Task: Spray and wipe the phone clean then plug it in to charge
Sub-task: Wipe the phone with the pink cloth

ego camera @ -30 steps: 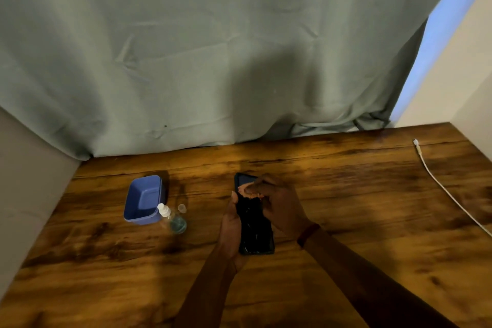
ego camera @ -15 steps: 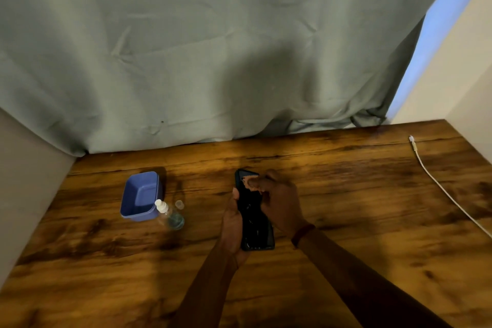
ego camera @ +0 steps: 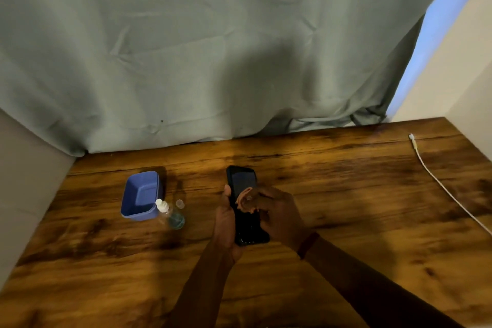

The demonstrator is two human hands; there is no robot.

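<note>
A black phone (ego camera: 242, 181) is held screen-up above the middle of the wooden table (ego camera: 346, 208). My left hand (ego camera: 225, 218) grips its left edge, thumb on the rim. My right hand (ego camera: 279, 214) presses a small brownish cloth (ego camera: 247, 201) onto the middle of the screen. A small clear spray bottle (ego camera: 170, 214) with a white nozzle and bluish liquid stands to the left, its clear cap (ego camera: 180, 203) beside it. A white charging cable (ego camera: 439, 184) lies at the far right, its plug (ego camera: 411, 137) pointing to the back.
A blue plastic tub (ego camera: 141, 196) sits left of the bottle. A grey-green curtain (ego camera: 213, 48) hangs along the table's back edge. Walls close in at the left (ego camera: 24, 194) and right (ego camera: 468, 93).
My right hand and the cloth have slid from the phone's top end down to the middle of the screen. The left hand keeps its hold.
</note>
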